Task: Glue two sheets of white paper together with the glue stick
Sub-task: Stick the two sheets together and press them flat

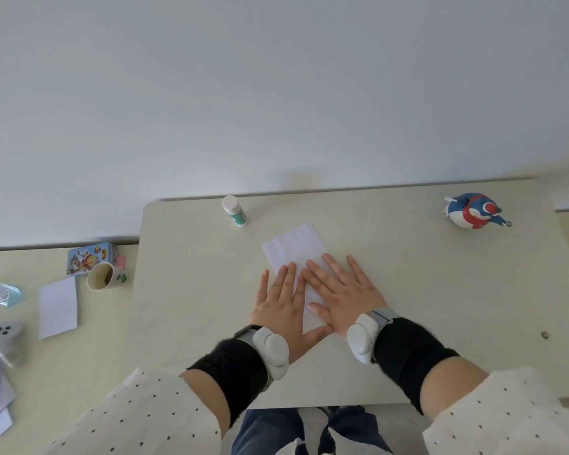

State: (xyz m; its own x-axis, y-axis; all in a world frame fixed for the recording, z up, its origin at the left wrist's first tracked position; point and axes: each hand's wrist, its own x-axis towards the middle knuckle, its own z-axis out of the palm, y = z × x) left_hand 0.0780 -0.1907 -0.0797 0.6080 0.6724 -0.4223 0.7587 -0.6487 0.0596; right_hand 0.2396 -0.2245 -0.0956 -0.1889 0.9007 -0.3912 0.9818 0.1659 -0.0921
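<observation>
White paper (295, 245) lies slantwise in the middle of the pale table (408, 274). Its near half is under my hands, and I cannot tell one sheet from two. My left hand (284, 300) rests flat on the paper's left side with fingers spread. Beside it, my right hand (344, 295) lies flat on the right side, palm down. Neither hand holds anything. The glue stick (234, 210), white-capped with a green label, stands upright behind the paper at the far left, apart from both hands.
A red, white and blue toy figure (475, 210) sits at the far right. On the lower desk to the left are a paper cup (104, 276), a picture tin (91, 257), a white sheet (58, 307), a grey game controller (5, 338) and loose papers.
</observation>
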